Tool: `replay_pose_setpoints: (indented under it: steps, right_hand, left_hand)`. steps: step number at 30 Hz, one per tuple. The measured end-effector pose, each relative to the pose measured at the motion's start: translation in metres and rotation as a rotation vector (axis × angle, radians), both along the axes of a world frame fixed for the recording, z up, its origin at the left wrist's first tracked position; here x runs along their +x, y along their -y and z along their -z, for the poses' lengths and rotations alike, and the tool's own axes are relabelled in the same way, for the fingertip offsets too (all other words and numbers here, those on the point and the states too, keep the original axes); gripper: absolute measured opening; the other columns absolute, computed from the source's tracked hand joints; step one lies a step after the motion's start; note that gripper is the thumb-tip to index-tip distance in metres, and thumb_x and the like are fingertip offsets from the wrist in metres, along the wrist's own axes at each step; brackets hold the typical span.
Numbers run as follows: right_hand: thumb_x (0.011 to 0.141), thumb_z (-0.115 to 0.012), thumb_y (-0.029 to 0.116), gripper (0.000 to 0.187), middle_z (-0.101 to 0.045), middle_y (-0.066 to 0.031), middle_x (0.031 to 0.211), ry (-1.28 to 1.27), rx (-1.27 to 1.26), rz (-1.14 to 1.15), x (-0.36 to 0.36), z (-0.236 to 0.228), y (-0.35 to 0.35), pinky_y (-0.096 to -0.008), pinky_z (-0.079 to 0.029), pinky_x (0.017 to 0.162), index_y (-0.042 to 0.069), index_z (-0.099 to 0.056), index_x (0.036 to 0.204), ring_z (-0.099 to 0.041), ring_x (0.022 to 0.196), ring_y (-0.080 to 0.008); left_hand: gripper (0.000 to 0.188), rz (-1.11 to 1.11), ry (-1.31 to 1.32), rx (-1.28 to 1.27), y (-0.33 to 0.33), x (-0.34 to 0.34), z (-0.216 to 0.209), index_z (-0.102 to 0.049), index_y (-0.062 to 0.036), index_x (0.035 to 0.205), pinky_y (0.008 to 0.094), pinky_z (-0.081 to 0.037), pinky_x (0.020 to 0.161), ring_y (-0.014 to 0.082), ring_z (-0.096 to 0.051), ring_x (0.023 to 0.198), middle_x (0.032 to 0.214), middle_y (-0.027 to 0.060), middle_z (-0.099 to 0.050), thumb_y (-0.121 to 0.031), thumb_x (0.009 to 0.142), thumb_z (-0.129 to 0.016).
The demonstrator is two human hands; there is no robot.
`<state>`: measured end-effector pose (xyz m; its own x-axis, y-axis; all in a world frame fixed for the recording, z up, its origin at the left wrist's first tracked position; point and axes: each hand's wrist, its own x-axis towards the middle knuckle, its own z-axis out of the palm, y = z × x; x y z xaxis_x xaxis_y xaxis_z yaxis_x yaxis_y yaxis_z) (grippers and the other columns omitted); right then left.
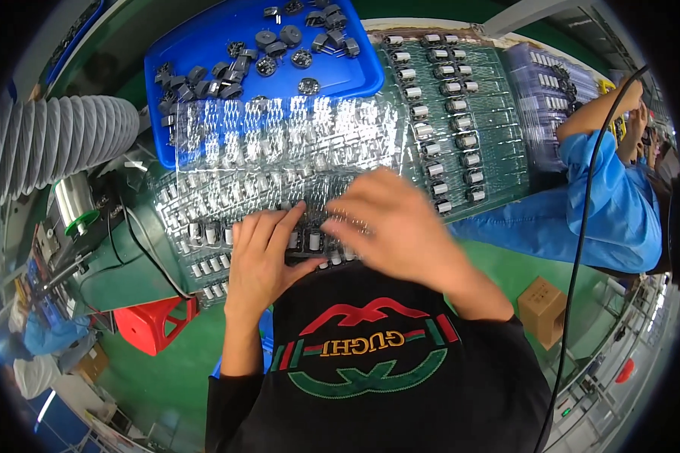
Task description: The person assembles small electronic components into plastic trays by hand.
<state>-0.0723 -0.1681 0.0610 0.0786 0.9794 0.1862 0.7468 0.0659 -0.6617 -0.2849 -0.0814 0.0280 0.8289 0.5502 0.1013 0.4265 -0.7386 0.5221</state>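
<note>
Close in front of me, my left hand rests on a dark row of parts, fingers stretched out and thumb apart, beside a small silver cylinder part. My right hand hovers just right of that row, smeared by motion; whether its fingers hold anything cannot be made out. Beneath both hands lies a clear plastic tray with rows of silver cylinder parts. Another clear tray, shiny with glare, lies beyond it and overlaps the blue bin's near edge.
A blue bin holds loose grey round parts. To the right are a tray of cylinder parts on wires and stacked clear trays. Left are a solder-wire spool and a grey hose. A co-worker's blue sleeve is at right.
</note>
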Motion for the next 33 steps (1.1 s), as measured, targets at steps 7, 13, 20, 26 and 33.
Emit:
replay_pose_setpoints:
  steps: [7, 13, 20, 26, 33]
  right_hand:
    - [0.080, -0.075, 0.022, 0.022, -0.055, -0.0070, 0.087, 0.199, -0.030, -0.066, -0.045, 0.028, 0.001, -0.0360, -0.047, 0.078, 0.002, -0.067, 0.085, -0.053, 0.089, -0.0245]
    - [0.080, -0.073, 0.018, 0.021, -0.058, -0.0099, 0.091, 0.025, -0.122, -0.120, -0.045, 0.038, 0.000, -0.0381, -0.047, 0.084, 0.003, -0.064, 0.092, -0.054, 0.093, -0.0272]
    - [0.081, -0.075, 0.019, 0.024, -0.064, -0.0107, 0.096, -0.347, -0.357, -0.051, -0.015, 0.013, -0.015, -0.0420, -0.051, 0.084, 0.006, -0.068, 0.099, -0.064, 0.094, -0.0315]
    - [0.083, -0.079, 0.011, 0.022, -0.072, -0.0016, 0.086, -0.678, -0.107, 0.558, 0.107, -0.009, -0.002, -0.0220, -0.047, 0.063, 0.003, -0.072, 0.102, -0.061, 0.072, -0.0048]
    - [0.085, -0.078, 0.013, 0.020, -0.073, -0.0012, 0.089, -0.629, -0.172, 0.885, 0.199, 0.024, 0.018, -0.0210, -0.038, 0.057, 0.003, -0.073, 0.101, -0.054, 0.067, -0.0053]
  left_hand:
    - [0.074, -0.008, 0.028, 0.006, 0.004, -0.003, 0.004, -0.063, -0.0078, 0.131, 0.0418, -0.042, 0.088, 0.0272, -0.056, 0.103, 0.109, 0.0069, -0.060, -0.023, 0.063, -0.087]
    - [0.076, -0.014, 0.032, 0.021, 0.003, -0.005, 0.008, -0.063, -0.0074, 0.130, 0.0428, -0.042, 0.090, 0.0288, -0.056, 0.103, 0.111, 0.0083, -0.062, -0.020, 0.060, -0.088]
    - [0.079, 0.026, 0.010, 0.038, 0.001, -0.004, 0.008, -0.061, -0.0055, 0.130, 0.0436, -0.042, 0.090, 0.0319, -0.055, 0.103, 0.110, 0.0107, -0.060, -0.028, 0.061, -0.091]
    - [0.074, -0.029, 0.016, 0.044, 0.004, -0.007, 0.005, -0.064, -0.0068, 0.126, 0.0430, -0.042, 0.090, 0.0289, -0.055, 0.102, 0.109, 0.0084, -0.060, -0.030, 0.062, -0.092]
    - [0.071, 0.003, 0.036, 0.034, 0.002, -0.003, 0.003, -0.065, -0.0072, 0.125, 0.0423, -0.042, 0.088, 0.0286, -0.055, 0.101, 0.109, 0.0084, -0.060, -0.028, 0.062, -0.091]
